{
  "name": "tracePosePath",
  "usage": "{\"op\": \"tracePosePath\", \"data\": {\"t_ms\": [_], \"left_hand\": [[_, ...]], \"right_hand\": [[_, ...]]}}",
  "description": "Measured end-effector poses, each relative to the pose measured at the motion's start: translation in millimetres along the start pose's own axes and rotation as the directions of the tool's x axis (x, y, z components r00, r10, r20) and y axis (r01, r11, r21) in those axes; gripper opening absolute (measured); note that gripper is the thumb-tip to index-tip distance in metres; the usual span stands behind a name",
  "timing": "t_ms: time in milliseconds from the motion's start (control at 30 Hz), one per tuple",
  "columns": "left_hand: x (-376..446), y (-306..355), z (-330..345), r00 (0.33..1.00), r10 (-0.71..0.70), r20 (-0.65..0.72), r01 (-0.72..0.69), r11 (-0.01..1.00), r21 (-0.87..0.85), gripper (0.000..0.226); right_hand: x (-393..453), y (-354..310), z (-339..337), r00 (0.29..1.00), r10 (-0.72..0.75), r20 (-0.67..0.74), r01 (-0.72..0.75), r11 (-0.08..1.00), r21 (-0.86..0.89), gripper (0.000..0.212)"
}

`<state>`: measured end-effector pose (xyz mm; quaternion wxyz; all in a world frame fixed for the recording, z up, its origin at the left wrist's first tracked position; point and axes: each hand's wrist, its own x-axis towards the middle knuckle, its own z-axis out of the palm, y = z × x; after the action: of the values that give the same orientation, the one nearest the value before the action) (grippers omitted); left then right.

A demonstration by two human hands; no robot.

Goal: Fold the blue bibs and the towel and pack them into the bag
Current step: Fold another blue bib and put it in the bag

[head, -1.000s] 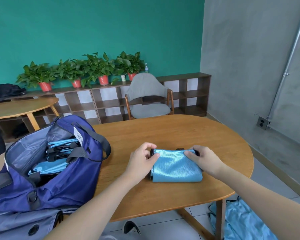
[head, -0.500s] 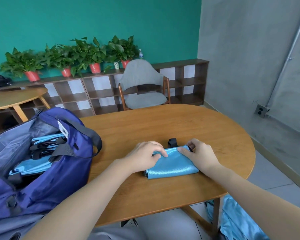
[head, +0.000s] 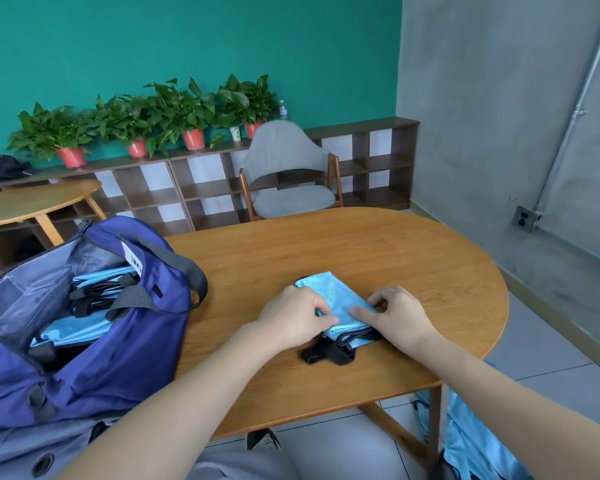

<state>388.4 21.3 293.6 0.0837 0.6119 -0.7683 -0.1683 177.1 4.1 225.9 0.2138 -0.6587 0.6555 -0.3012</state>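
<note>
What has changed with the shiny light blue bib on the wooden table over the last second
The folded shiny light blue bib was turned: its black-edged side and black straps, earlier at the far edge, now point toward the person. The left hand and right hand moved from its sides onto its near end, fingers pinching it. The open blue bag and the round wooden table stayed put.

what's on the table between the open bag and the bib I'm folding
Nothing: in the head view, only bare table lies between the bag and the bib. The left hand reaches the bib from the near side.
</note>
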Motion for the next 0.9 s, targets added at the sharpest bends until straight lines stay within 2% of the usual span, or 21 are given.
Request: {"op": "tracePosePath", "data": {"t_ms": [67,133,233,333,433,533,600,733,833,900], "left_hand": [[0.5,-5.0,1.5,0.996,0.005,-0.091,-0.001,0.999,0.047,0.035],[4.2,-11.0,3.6,0.99,0.042,-0.134,-0.042,0.999,0.007,0.04],[11.6,-15.9,1.6,0.987,0.111,-0.114,-0.123,0.987,-0.103,0.039],[23.6,-18.8,-2.1,0.993,0.093,-0.068,-0.104,0.98,-0.171,0.03],[34.1,-22.0,-9.4,0.997,0.071,-0.005,-0.068,0.932,-0.356,0.026],[43.2,-30.0,-16.2,0.984,0.122,0.132,-0.031,0.838,-0.545,0.025],[48.4,-35.0,-17.1,0.965,0.164,0.206,-0.008,0.8,-0.6,0.024],[51.2,-42.5,-14.6,0.96,0.15,0.238,0.066,0.701,-0.71,0.019],[45.4,-43.5,-12.6,0.95,0.168,0.265,0.073,0.703,-0.707,0.016],[39.8,-42.6,-9.4,0.966,0.155,0.209,0.035,0.718,-0.696,0.017]], "right_hand": [[0.0,-2.8,-1.6,0.999,0.016,0.045,-0.014,0.998,-0.063,0.05],[-2.4,-5.1,-2.2,0.999,0.011,0.051,-0.006,0.995,-0.102,0.054],[-9.4,-7.2,1.0,1.0,-0.012,0.02,0.015,0.985,-0.174,0.058],[-13.8,-7.3,4.0,0.999,-0.044,0.015,0.046,0.983,-0.178,0.053],[-15.1,-8.3,4.1,0.995,-0.1,0.019,0.101,0.992,-0.071,0.031],[-15.8,-6.5,5.7,0.986,-0.169,0.004,0.169,0.985,0.036,0.016],[-16.8,-6.9,4.7,0.984,-0.179,-0.004,0.178,0.975,0.136,0.015],[-17.9,-11.1,-1.9,0.99,-0.137,-0.019,0.135,0.931,0.338,0.012],[-19.8,-11.9,-7.2,0.997,-0.072,-0.011,0.069,0.881,0.468,0.013],[-21.3,-11.3,-8.3,0.998,-0.045,-0.034,0.056,0.87,0.491,0.017]]}}
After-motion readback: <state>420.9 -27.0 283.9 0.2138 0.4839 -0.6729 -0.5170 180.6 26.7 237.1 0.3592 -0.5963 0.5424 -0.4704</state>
